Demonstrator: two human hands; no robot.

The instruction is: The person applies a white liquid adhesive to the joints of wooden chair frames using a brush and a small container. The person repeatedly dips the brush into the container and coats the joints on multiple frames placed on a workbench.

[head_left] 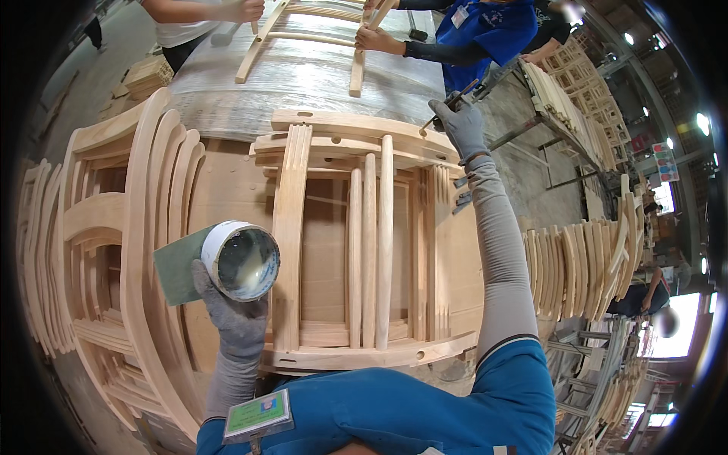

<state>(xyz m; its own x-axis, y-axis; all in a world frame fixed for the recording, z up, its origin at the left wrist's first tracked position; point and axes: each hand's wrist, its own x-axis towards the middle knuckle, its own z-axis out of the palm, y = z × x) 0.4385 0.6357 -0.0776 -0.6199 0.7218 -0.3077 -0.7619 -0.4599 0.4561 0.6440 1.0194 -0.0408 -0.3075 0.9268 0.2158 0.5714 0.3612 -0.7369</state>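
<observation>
My gloved left hand is closed around a white pot, its open mouth tilted toward me. Some whitish liquid, perhaps glue, lies inside, and the inner wall is smeared. A flat dull-green piece sticks out beside the pot; how it is held is hidden. My gloved right hand is stretched forward, fingers closed on a thin brown stick. The stick's tip is close to the right end of the farthest pale wooden rail. Below it, several round spindles lie lengthwise across stacked wooden parts.
Curved chair frames stand stacked at left. Beyond the rails, a film-covered table bears a wooden frame handled by two people. More wooden parts are stacked at right. Cardboard lies under the work.
</observation>
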